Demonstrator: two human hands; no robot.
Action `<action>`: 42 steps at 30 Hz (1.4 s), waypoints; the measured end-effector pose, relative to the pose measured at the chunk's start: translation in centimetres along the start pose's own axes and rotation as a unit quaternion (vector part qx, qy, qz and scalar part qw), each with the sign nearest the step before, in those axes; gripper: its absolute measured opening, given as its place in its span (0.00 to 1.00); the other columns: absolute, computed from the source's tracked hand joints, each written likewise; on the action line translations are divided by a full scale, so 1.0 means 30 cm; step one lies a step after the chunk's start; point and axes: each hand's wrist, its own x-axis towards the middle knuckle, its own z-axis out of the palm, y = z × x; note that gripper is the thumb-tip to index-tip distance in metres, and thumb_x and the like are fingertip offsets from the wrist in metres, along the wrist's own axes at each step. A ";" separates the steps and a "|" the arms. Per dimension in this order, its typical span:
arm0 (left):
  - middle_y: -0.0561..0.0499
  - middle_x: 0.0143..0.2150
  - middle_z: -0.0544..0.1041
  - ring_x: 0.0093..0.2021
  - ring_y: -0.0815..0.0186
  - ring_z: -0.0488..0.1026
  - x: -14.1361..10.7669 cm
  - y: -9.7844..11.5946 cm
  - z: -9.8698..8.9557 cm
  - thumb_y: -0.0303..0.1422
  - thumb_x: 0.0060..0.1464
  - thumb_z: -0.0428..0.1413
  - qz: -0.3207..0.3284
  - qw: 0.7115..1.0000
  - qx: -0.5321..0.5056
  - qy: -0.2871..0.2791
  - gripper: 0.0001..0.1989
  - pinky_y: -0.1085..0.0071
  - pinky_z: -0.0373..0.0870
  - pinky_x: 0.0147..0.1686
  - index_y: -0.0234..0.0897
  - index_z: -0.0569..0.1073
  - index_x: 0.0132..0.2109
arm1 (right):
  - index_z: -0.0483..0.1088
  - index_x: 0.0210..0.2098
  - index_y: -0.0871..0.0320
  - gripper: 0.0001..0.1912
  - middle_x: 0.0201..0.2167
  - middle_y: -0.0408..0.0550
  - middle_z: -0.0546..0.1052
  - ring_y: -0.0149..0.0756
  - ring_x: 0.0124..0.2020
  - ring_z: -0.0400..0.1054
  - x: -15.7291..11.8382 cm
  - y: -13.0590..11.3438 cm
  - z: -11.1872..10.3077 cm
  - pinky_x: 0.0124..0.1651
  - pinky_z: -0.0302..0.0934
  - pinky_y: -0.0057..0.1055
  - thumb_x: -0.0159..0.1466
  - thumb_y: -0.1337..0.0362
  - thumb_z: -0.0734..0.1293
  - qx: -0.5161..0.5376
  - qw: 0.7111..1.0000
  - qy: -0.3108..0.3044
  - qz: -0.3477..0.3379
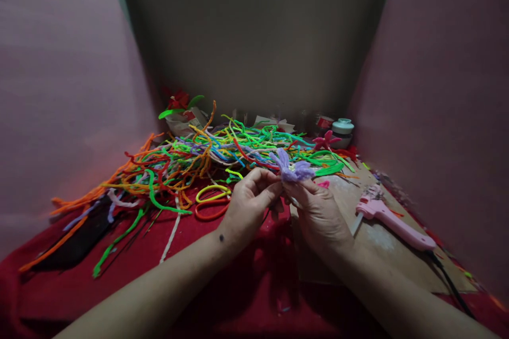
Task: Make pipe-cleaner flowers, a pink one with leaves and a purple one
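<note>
A purple pipe-cleaner flower (292, 170) with a pale centre rises above my fingertips, in the middle of the view. My right hand (321, 214) is closed, pinching the flower from below between thumb and fingers. Close against its left side, my left hand (247, 204) is closed too, thumb pressed to the fingers at the flower's base. What lies in that left pinch is hidden. A thin dark line, perhaps a stem, shows under the hands. Yellow and red loops (212, 202), looking like scissor handles, lie beside my left wrist.
A large heap of coloured pipe cleaners (222, 148) spreads over the red cloth (238, 286). At right, a pink glue gun (397, 220) with a black cord rests on a brown board (369, 259). Behind stand a lidded jar (342, 128) and a pink flower (326, 141). Pale walls flank both sides.
</note>
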 end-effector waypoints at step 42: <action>0.50 0.29 0.73 0.29 0.70 0.71 0.030 0.018 -0.043 0.40 0.54 0.57 -0.029 0.993 0.082 -0.086 0.13 0.73 0.69 0.32 0.31 0.71 0.32 | 0.78 0.27 0.53 0.03 0.22 0.39 0.72 0.28 0.26 0.61 0.009 -0.073 -0.010 0.38 0.62 0.29 0.56 0.64 0.71 -0.135 0.989 -0.017 -0.054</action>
